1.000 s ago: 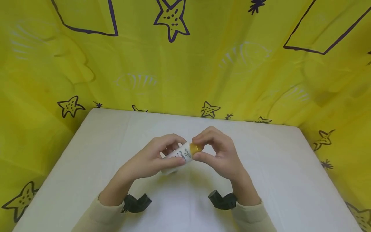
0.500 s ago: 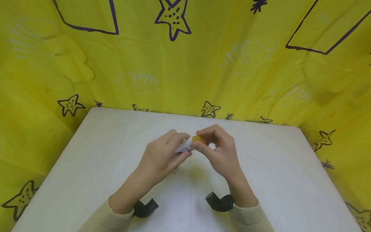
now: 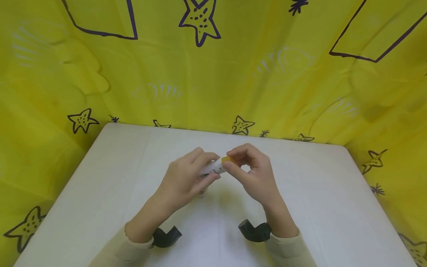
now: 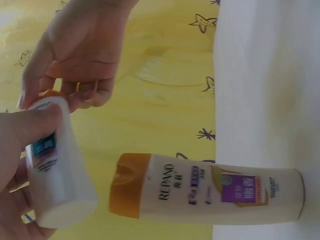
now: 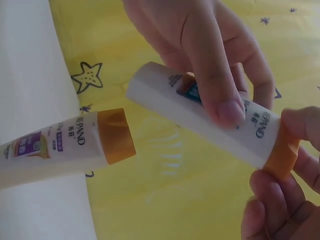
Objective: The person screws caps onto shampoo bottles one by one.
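Note:
A white shampoo bottle (image 5: 200,117) with an orange cap and a teal label is held tilted above the table. My left hand (image 3: 181,180) grips its body, the thumb (image 4: 42,125) lying along the label side. At the other end, my right hand (image 3: 251,172) pinches the orange cap (image 5: 281,155) between thumb and fingers. A second white bottle (image 4: 220,192), with a purple label and an orange cap, stands upright on the table below the hands. In the head view, my left hand hides nearly all of it.
The white table (image 3: 327,193) spreads out around the hands. A yellow curtain (image 3: 213,81) with starfish drawings hangs behind it and at both sides. A black wrist mount (image 3: 166,237) sits at the left sleeve, another black mount (image 3: 255,230) at the right.
My left hand has rolled over, its back now facing up, and the held bottle has turned and tilted flatter. The right hand stays at the cap. Little moves in the last half second.

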